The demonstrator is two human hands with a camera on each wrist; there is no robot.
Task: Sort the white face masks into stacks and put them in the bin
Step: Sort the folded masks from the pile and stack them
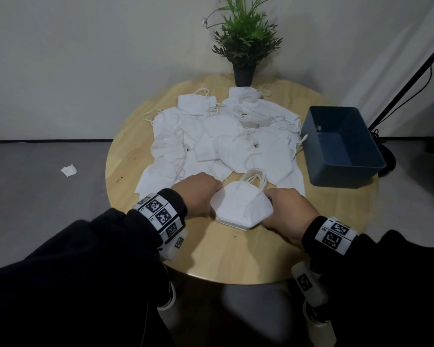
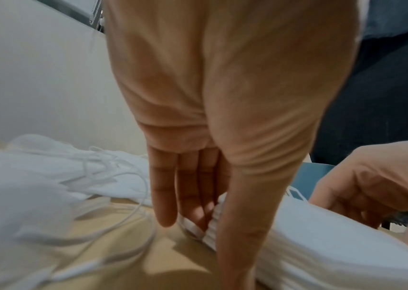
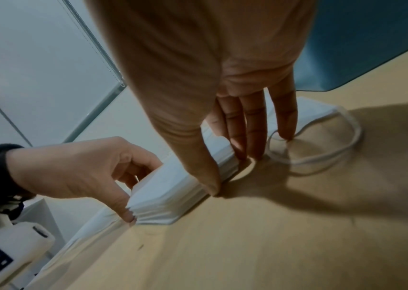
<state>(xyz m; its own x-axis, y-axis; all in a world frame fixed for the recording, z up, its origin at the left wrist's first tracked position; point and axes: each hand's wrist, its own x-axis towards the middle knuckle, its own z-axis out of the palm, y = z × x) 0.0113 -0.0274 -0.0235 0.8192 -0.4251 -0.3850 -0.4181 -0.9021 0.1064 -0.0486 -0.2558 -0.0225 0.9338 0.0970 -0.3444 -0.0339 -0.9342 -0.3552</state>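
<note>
A stack of white face masks [image 1: 241,209] lies on the round wooden table [image 1: 236,256] near its front edge, ear loops sticking up at the back. My left hand [image 1: 198,194] grips the stack's left side, thumb at the near corner and fingers [image 2: 187,196] at the edge. My right hand [image 1: 288,211] holds the right side, its fingertips [image 3: 237,137] down on the table against the stack [image 3: 173,188]. A loose pile of white masks [image 1: 223,136] covers the table's middle. The blue bin [image 1: 343,146] stands at the right, with no masks in it.
A potted green plant [image 1: 243,46] stands at the table's back edge. A black stand and cable [image 1: 411,83] rise behind the bin. A white scrap [image 1: 69,170] lies on the grey floor to the left. One mask's ear loop [image 3: 321,153] lies by my right fingers.
</note>
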